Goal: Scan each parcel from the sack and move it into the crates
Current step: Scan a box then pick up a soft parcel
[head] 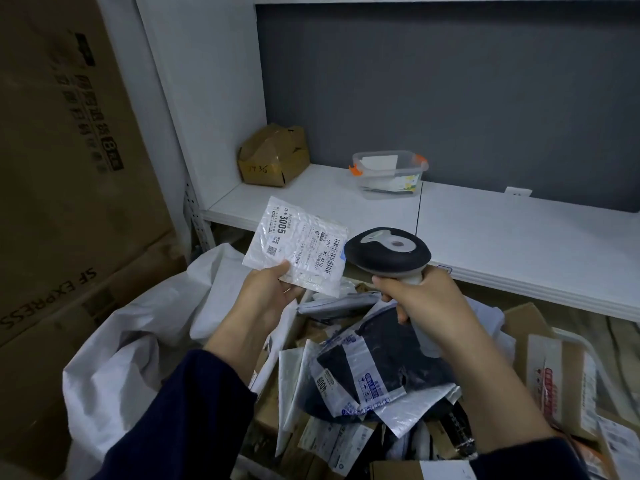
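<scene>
My left hand (266, 292) pinches the lower edge of a small white bubble-mailer parcel (298, 244), label side up with "3005" printed on it. My right hand (422, 296) grips the handle of a barcode scanner (388, 252), whose dark head sits just right of the parcel's barcode. Below both hands lies the open white sack (138, 341), and beside it a heap of several parcels, among them a dark poly bag (381, 368) with a white label.
A white shelf (519, 230) runs behind, carrying a crumpled cardboard box (273, 155) and a clear plastic container (389, 174) with orange clips. Large brown cartons (69, 168) stand at the left. More cardboard parcels (554, 368) lie at the lower right.
</scene>
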